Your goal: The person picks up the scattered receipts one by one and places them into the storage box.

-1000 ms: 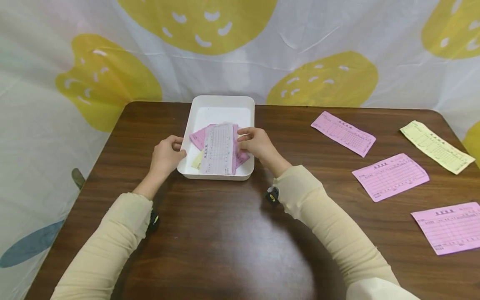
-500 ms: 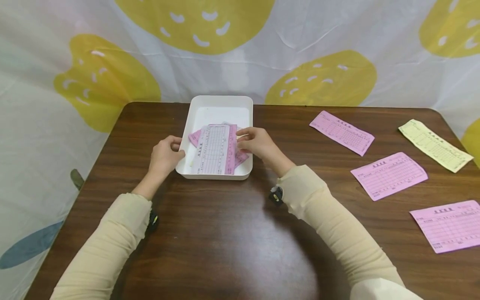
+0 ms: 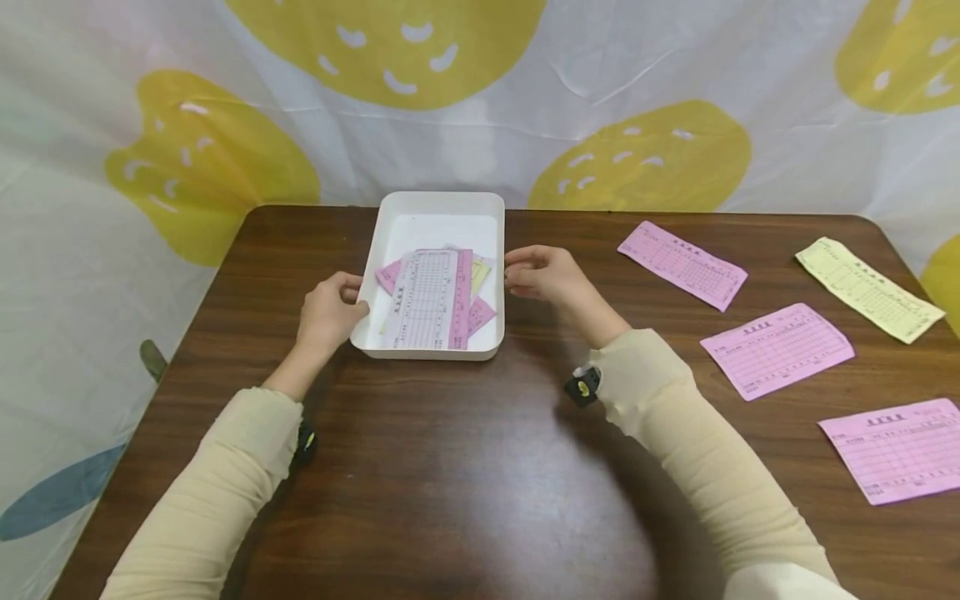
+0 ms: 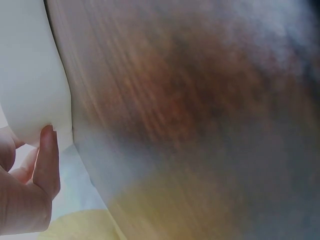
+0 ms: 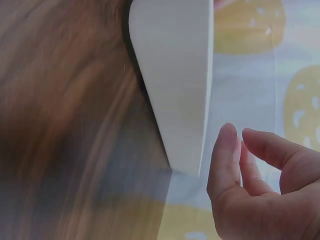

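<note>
A shallow white tray [image 3: 442, 200] stands near the far side of the table, with several printed slips in its near half. On top lies a white form [image 3: 426, 300] with a pink slip [image 3: 461, 304] showing along its right side. Part of a yellow slip [image 3: 479, 275] peeks out beneath. My left hand [image 3: 330, 312] holds the tray's left rim between thumb and fingers; the left wrist view has its fingertip against the outer wall [image 4: 35, 70]. Just outside the tray's right wall, my right hand [image 3: 551, 279] has loosely bent, empty fingers, thumb and fingertips apart [image 5: 260, 185].
To the right on the brown table [image 3: 450, 467] lie more loose slips: a far pink slip [image 3: 682, 265], a middle pink slip [image 3: 777, 350], a near pink slip [image 3: 896, 450] and a yellow slip [image 3: 870, 289]. A patterned curtain [image 3: 465, 150] hangs behind the table.
The white form has settled leftward onto the pile with the pink slip. My right hand has let go and drawn out of the tray to the right. The left hand stays at the rim.
</note>
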A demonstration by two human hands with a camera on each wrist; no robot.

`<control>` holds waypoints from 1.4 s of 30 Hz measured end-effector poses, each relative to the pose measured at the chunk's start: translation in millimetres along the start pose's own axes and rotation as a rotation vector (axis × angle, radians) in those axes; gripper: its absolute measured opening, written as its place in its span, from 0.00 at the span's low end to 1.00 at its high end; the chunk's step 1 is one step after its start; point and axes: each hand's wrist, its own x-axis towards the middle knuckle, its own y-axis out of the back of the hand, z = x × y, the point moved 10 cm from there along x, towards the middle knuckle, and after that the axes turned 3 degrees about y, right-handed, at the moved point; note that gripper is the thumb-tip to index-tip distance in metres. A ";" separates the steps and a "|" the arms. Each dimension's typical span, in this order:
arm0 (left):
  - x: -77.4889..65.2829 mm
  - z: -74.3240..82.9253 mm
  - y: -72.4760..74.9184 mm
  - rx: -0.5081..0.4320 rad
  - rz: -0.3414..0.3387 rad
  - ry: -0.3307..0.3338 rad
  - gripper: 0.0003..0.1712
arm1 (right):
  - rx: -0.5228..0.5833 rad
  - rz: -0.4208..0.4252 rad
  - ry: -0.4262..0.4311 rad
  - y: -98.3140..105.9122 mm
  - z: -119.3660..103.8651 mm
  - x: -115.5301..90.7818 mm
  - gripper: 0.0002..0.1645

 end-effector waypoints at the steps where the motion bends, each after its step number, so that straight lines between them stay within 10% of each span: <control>1: -0.2 0.5 -0.1 -0.001 0.000 -0.001 0.23 | 0.012 0.000 0.002 5.0 -0.4 -1.0 0.25; 17: -1.1 -2.1 1.1 -0.005 0.023 -0.016 0.22 | 0.058 0.043 0.023 100.0 3.7 -26.9 0.15; 31: -2.5 2.9 -0.3 0.003 0.011 -0.016 0.23 | 0.043 0.301 0.035 217.9 22.4 -52.8 0.11; 42: -0.4 0.2 -0.9 0.008 0.017 -0.009 0.23 | 0.042 0.396 -0.012 261.3 42.4 -70.7 0.09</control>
